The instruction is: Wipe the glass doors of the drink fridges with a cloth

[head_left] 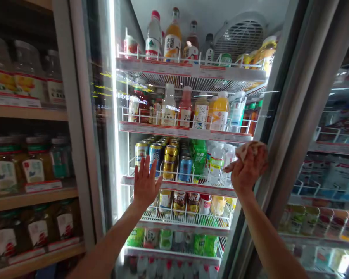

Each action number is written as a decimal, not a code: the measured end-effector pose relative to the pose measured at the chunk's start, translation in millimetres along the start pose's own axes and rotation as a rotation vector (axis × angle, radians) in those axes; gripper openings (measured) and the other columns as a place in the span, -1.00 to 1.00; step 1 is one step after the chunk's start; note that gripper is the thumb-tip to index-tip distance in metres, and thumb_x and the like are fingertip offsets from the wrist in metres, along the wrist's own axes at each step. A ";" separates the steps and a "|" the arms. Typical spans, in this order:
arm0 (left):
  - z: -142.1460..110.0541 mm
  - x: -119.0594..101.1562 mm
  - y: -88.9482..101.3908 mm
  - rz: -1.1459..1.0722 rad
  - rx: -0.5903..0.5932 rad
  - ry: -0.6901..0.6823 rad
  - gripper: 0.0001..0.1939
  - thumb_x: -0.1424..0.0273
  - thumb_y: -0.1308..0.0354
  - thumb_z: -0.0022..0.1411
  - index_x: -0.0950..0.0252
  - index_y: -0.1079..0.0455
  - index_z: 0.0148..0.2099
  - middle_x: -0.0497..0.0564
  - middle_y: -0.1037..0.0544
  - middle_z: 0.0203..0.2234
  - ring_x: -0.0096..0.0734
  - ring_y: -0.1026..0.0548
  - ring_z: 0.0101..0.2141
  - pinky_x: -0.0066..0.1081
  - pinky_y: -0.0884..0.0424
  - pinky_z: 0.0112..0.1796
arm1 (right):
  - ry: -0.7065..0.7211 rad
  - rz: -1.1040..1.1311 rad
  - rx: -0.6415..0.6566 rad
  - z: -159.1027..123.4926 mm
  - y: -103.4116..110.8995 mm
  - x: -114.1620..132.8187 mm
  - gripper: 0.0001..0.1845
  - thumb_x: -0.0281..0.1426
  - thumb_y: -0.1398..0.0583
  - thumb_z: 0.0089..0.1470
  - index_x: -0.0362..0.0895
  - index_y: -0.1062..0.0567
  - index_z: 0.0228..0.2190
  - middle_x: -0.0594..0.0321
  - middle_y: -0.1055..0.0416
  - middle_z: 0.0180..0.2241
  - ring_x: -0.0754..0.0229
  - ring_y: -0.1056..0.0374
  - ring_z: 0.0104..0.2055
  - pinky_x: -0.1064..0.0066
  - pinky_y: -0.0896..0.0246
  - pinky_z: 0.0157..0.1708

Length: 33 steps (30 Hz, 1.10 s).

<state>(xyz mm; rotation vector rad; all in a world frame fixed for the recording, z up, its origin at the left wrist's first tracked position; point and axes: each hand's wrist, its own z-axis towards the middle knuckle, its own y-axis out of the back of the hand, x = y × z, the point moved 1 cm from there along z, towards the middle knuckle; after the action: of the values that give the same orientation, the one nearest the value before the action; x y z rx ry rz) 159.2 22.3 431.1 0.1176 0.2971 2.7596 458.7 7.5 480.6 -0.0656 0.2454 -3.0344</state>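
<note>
Our arms [116,236] reached out, left hand [147,184] spread wide by the fridge [215,9], perhaps to steady us, while our right hand [247,174] held a cloth [243,150] near its right side, grip bunched, likely against slipping.

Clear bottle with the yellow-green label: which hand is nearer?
Right. Your right hand with the cloth shows just right of the bottle; your left hand is farther, well to its left.
</note>
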 end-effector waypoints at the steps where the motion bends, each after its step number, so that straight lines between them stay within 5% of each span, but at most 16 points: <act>1: -0.1 0.6 -0.2 -0.002 0.000 -0.001 -0.25 0.30 -0.02 0.24 0.24 0.29 0.34 0.13 0.19 0.30 -0.13 0.19 0.28 -0.07 0.17 0.22 | -0.037 -0.005 -0.029 2.1 -1.2 4.1 -0.40 -0.35 -0.04 0.11 -0.16 -0.11 0.18 -0.17 -0.01 0.22 -0.25 0.14 0.28 -0.25 0.16 0.09; 6: -0.8 3.0 -1.9 -0.006 -0.010 -0.002 -0.25 0.29 -0.03 0.23 0.25 0.27 0.34 0.13 0.20 0.30 -0.12 0.18 0.28 -0.07 0.18 0.22 | 0.304 0.130 0.259 -8.7 -3.5 42.8 -0.45 -0.37 -0.06 0.08 0.01 -0.19 0.14 0.09 -0.06 0.22 -0.06 0.17 0.31 -0.08 0.19 0.18; 11: -2.1 4.0 -1.4 -0.016 0.007 0.001 -0.24 0.30 -0.05 0.22 0.25 0.27 0.34 0.14 0.18 0.30 -0.11 0.17 0.28 -0.07 0.17 0.22 | -0.068 -0.051 0.004 -6.5 -1.4 15.4 -0.42 -0.36 -0.05 0.09 -0.18 -0.16 0.16 -0.17 -0.04 0.20 -0.22 0.10 0.27 -0.22 0.17 0.11; 13: -2.3 4.1 -1.2 -0.021 0.011 -0.002 -0.23 0.30 -0.05 0.22 0.25 0.28 0.34 0.14 0.19 0.30 -0.11 0.17 0.28 -0.06 0.17 0.22 | -0.068 -0.034 0.001 -12.0 -0.3 17.1 -0.40 -0.36 -0.03 0.10 -0.17 -0.12 0.18 -0.17 -0.03 0.21 -0.21 0.14 0.28 -0.20 0.11 0.10; 17: -1.9 3.7 -1.1 -0.038 0.006 0.001 -0.24 0.30 -0.04 0.22 0.24 0.29 0.34 0.12 0.22 0.31 -0.12 0.20 0.28 -0.07 0.19 0.22 | 0.157 0.061 0.190 -27.5 2.7 27.6 -0.45 -0.37 0.00 0.12 -0.04 -0.15 0.16 -0.02 -0.11 0.19 -0.12 0.12 0.29 -0.17 0.13 0.13; 22: -1.4 0.2 -0.3 -0.010 0.025 0.000 -0.24 0.31 -0.02 0.23 0.25 0.31 0.34 0.12 0.22 0.31 -0.12 0.21 0.28 -0.06 0.17 0.22 | -0.151 -0.032 -0.027 -23.9 3.6 9.0 -0.42 -0.37 -0.02 0.11 -0.18 -0.14 0.17 -0.20 -0.03 0.20 -0.23 0.12 0.27 -0.24 0.15 0.09; 28: -1.2 -2.1 -1.2 0.045 0.013 -0.005 -0.25 0.32 -0.02 0.24 0.22 0.32 0.34 0.12 0.22 0.31 -0.14 0.19 0.28 -0.05 0.13 0.21 | 0.233 0.194 0.240 -37.3 6.4 46.6 -0.45 -0.37 -0.06 0.08 0.02 -0.21 0.13 0.13 -0.13 0.19 0.01 0.14 0.30 -0.02 0.27 0.22; 33: -0.9 -3.9 -2.3 0.055 0.028 -0.001 -0.25 0.34 -0.01 0.25 0.26 0.33 0.34 0.17 0.23 0.30 -0.11 0.21 0.28 0.00 0.10 0.20 | -0.141 0.068 0.022 -22.8 7.6 12.3 -0.40 -0.40 -0.03 0.09 -0.08 -0.11 0.18 -0.04 -0.01 0.23 -0.13 0.16 0.30 -0.19 0.25 0.15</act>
<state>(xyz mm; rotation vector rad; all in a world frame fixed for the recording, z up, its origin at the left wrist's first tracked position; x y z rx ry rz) 163.5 22.8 429.6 0.1364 0.3377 2.8103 446.0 2.4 457.3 -0.2634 0.1981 -2.9473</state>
